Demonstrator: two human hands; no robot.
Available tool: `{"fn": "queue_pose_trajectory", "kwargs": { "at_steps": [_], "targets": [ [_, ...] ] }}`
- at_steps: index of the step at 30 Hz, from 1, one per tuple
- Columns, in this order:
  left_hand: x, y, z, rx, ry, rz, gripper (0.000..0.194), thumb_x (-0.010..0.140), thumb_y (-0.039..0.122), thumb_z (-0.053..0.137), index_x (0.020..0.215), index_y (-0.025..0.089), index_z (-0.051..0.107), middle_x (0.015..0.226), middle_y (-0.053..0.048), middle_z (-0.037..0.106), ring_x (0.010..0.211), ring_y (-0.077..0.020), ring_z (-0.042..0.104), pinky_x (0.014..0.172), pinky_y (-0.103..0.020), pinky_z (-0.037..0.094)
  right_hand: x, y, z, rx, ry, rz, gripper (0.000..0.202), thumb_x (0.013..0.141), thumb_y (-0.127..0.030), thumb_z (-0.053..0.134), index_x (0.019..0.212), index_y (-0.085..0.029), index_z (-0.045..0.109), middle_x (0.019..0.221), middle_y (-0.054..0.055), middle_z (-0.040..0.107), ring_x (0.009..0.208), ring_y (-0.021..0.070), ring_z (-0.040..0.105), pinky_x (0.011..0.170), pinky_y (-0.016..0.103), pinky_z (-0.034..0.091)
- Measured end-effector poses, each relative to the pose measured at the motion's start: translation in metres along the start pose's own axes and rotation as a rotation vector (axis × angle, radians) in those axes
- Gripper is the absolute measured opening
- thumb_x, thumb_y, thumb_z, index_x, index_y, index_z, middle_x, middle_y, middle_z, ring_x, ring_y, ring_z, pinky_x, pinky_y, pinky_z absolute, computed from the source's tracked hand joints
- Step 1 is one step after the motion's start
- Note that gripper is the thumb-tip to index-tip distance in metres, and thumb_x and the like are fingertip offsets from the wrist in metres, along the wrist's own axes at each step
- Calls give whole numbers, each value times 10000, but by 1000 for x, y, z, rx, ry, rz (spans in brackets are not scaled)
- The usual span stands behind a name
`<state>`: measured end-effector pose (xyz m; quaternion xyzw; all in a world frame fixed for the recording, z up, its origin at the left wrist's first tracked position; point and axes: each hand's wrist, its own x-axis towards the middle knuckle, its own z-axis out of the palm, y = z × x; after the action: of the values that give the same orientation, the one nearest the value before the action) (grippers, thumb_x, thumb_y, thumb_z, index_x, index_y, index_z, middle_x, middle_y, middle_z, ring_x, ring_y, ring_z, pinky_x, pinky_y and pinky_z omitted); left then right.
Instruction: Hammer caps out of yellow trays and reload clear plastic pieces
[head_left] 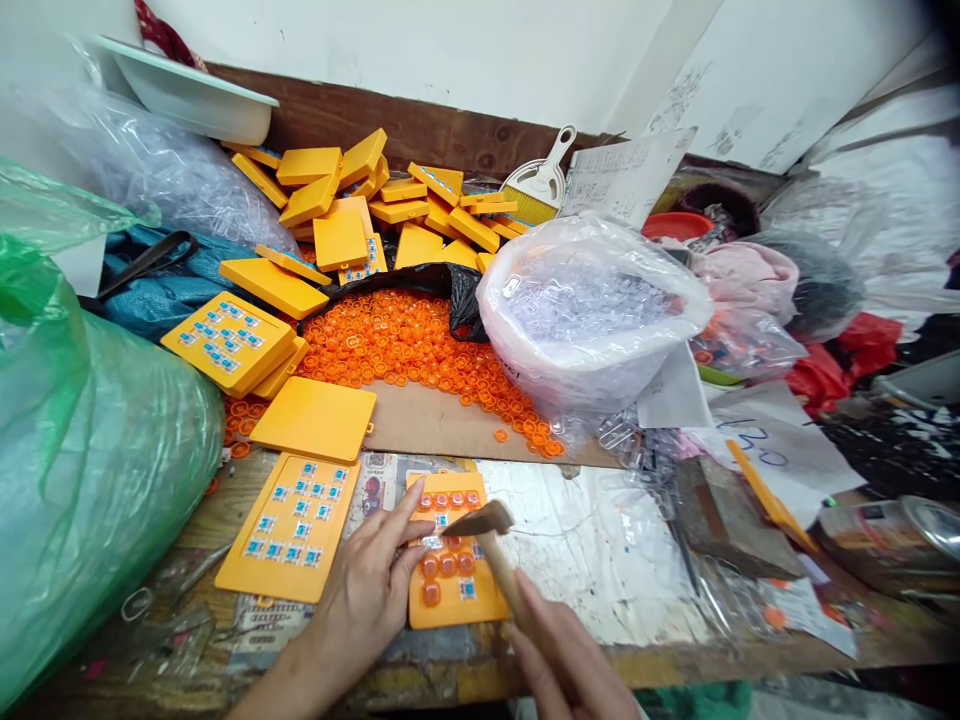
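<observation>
My right hand (570,650) is closed around the wooden handle of a small hammer (499,560). The hammer's head, slightly blurred, hovers over or touches a yellow plastic panel (491,598); I cannot tell which. Rows of translucent orange caps (448,564) sit on that panel, and a bare blue-and-white switch (468,588) shows near its lower right. My left hand (379,575) holds the panel at its left side, fingertips lying on its face beside a shiny small part. Just left lies another yellow panel (289,565) with several blue-and-white switches and no orange caps.
Loose orange rings or caps (405,335) spread from a black bag behind. Yellow cases (315,225) are heaped at the back. A white bag of clear pieces (592,300) stands centre right, a green bag (97,470) at left. A brown block (739,520) and a can (892,545) sit right.
</observation>
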<state>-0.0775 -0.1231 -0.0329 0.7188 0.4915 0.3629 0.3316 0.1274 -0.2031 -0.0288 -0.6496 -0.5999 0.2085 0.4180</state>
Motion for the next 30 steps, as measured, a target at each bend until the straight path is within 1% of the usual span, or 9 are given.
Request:
{"fn": "queue_pose_trajectory", "kwargs": {
  "at_steps": [3, 5, 9, 13, 15, 20, 23, 27, 30],
  "targets": [
    [-3, 0, 2, -57, 82, -71, 513, 888, 190, 501, 1392, 240, 423, 1020, -73, 730, 954, -182, 678, 852, -317, 567, 11, 20, -21, -14, 34, 271, 441, 884, -457, 541, 1267, -245, 600, 790, 29, 735, 616, 186, 677, 524, 235, 532],
    [-4, 2, 3, -128, 169, -166, 442, 862, 251, 552, 1303, 225, 533, 1063, -87, 719, 942, -196, 683, 813, -319, 587, 20, 38, -39, -120, 13, 361, 512, 883, -519, 505, 1275, -203, 595, 684, 21, 716, 574, 202, 667, 490, 256, 525],
    [-3, 9, 4, -405, 239, -392, 424, 812, 371, 611, 1193, 186, 615, 1209, -125, 661, 1043, -243, 663, 827, -342, 594, 32, 62, -66, -516, -56, 99, 482, 885, -512, 474, 1217, -201, 637, 998, 84, 720, 869, 248, 697, 638, 292, 566],
    [-3, 11, 7, -573, 168, -506, 527, 781, 424, 659, 1242, 184, 574, 1291, -141, 613, 1172, -275, 591, 927, -380, 548, 38, 47, -50, -773, -80, -249, 361, 914, -353, 449, 1176, -210, 653, 1048, 113, 701, 867, 286, 681, 701, 406, 569],
    [-5, 9, 10, -598, 157, -517, 566, 782, 452, 656, 1268, 183, 548, 1336, -151, 576, 1214, -284, 557, 950, -389, 533, 39, 32, -25, -609, -73, -309, 338, 927, -284, 435, 1181, -190, 639, 1093, 109, 703, 970, 276, 663, 802, 414, 557],
    [3, 13, 3, -656, 142, -636, 717, 755, 479, 691, 1344, 149, 450, 1415, -188, 484, 1253, -290, 521, 969, -358, 517, 40, 15, 25, -156, -117, -49, 390, 941, -279, 453, 1303, -178, 557, 1175, 94, 684, 1071, 216, 637, 892, 327, 536],
    [14, 24, -3, -772, 138, -760, 800, 720, 440, 744, 1362, 117, 392, 1394, -206, 502, 1260, -271, 515, 992, -325, 493, 36, 21, 34, 54, -43, 133, 394, 902, -351, 537, 1260, -198, 602, 1228, 92, 660, 1097, 224, 632, 902, 320, 536],
    [20, 41, 5, -969, 66, -740, 757, 649, 399, 804, 1261, 148, 437, 1228, -168, 649, 1101, -282, 636, 905, -358, 549, 32, 18, 36, 284, 68, 271, 398, 857, -440, 595, 1193, -236, 653, 1214, 75, 672, 1082, 225, 640, 941, 340, 512],
    [19, 48, 15, -1038, 94, -707, 777, 626, 377, 822, 1246, 198, 390, 1185, -134, 677, 1002, -270, 684, 848, -365, 573, 46, 6, 29, 249, -43, 220, 373, 849, -469, 593, 1111, -227, 703, 1080, 70, 733, 974, 214, 689, 851, 309, 558]
  ]
}}
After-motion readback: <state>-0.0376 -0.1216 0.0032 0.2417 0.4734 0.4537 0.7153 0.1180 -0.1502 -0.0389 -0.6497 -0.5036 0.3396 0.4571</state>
